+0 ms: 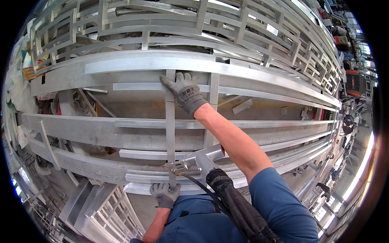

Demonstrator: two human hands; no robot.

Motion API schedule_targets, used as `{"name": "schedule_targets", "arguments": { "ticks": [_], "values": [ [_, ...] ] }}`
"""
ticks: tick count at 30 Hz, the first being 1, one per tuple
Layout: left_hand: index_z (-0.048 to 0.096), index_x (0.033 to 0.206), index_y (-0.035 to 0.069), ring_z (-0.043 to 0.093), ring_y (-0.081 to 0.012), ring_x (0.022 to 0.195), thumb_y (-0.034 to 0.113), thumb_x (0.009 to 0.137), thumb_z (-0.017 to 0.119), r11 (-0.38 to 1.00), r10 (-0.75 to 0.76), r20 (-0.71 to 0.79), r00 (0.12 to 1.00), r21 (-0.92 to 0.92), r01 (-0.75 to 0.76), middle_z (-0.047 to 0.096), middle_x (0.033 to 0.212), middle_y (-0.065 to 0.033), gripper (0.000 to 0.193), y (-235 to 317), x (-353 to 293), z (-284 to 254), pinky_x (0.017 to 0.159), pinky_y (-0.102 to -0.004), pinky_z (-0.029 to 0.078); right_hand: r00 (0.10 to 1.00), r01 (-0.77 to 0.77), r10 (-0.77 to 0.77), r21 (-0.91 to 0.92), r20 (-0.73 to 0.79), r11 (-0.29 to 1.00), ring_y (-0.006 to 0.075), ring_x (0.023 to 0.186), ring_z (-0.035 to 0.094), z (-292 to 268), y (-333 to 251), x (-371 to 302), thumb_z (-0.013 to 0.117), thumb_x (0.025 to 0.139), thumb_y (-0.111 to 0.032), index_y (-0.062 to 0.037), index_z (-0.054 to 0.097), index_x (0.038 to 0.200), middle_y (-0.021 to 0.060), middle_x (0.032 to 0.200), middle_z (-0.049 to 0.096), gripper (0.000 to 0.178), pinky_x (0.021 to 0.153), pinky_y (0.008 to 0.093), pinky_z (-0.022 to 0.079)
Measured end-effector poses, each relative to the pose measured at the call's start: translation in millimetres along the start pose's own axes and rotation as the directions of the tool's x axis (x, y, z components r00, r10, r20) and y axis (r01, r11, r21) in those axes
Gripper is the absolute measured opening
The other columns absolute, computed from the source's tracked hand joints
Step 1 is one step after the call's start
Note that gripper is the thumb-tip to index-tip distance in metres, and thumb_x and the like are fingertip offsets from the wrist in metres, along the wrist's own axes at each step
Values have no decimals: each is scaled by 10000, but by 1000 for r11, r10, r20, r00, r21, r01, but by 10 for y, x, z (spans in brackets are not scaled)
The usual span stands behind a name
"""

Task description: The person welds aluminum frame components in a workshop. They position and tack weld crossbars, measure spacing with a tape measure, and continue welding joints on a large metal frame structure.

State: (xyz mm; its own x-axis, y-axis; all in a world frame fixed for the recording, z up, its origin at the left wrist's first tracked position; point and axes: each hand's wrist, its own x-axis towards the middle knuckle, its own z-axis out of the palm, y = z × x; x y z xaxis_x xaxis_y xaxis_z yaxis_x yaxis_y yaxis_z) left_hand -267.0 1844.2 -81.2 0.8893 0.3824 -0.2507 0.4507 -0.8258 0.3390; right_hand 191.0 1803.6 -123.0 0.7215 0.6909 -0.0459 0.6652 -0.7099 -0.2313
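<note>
A flat silver metal bar (170, 121) lies crosswise over several long parallel metal rails, running from far to near in front of me. My right hand (185, 91), in a grey work glove, holds its far end beside the long far rail (162, 65), thumb to the left and fingers to the right. At the near end, my gloved left hand (165, 195) grips the same bar against the nearest rail (194, 188). Between my arms a silver torch-like tool (202, 157) with a black hose rests over the rails, its tip close to the bar. Neither hand touches it.
A second crossbar (213, 93) stands parallel, to the right. Beyond the rails is a large lattice frame (146, 38) of metal tubing. Another barred frame (115, 212) leans at the lower left. An offcut (242, 106) lies between the rails, and an orange-and-black machine (356, 83) stands far right.
</note>
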Motion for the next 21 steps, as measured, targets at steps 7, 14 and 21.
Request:
{"name": "schedule_targets", "arguments": {
  "ticks": [7,14,21],
  "values": [
    [648,608,126,600,-314,842,465,682,881,999,-9,-9,1000,-49,8,612,730,-53,418,-73,-44,75,956,-542,430,999,-2,2,7,39,1000,343,1001,660,13,11,13,660,906,-112,-342,563,1468,132,1086,636,615,811,521,521],
    [660,624,116,600,-323,839,440,717,867,999,10,-9,1000,-39,-11,604,716,-59,396,-59,-21,29,958,-545,435,1000,-3,3,8,7,1000,348,1006,657,13,0,-7,651,922,-118,-346,556,1476,137,1103,642,607,822,531,522],
    [739,826,105,641,-338,909,283,793,838,984,10,215,977,-178,29,687,894,-94,207,-172,479,-878,978,-511,463,998,-7,7,4,-63,1000,337,978,664,79,34,-10,630,935,-111,-336,549,1468,120,1067,651,584,797,532,527]
  ]
}}
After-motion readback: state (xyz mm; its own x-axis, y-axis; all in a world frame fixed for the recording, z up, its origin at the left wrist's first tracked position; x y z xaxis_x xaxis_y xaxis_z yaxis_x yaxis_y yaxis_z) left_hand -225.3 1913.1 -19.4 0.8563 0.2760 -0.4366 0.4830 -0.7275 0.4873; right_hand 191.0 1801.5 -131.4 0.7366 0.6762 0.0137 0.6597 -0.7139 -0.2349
